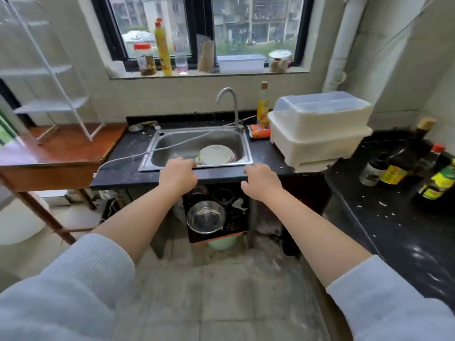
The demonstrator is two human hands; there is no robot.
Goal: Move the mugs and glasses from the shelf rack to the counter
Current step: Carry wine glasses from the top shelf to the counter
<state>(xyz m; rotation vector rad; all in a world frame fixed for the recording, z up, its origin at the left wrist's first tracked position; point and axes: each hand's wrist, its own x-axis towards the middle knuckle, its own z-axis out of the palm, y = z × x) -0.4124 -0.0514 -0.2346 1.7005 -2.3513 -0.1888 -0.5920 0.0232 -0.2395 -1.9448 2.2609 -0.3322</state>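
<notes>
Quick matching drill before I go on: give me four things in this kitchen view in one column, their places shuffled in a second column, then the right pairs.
Things:
1. stack of plates
2. metal bowl
3. white wire rack
4. tall yellow bottle

Places:
A. on the wooden table at the left
B. on the window sill
C. inside the sink
D. on the low shelf under the counter

Pairs: 1-C, 2-D, 3-A, 4-B.

Both hands, left hand and right hand, are empty at the counter's front edge.
</notes>
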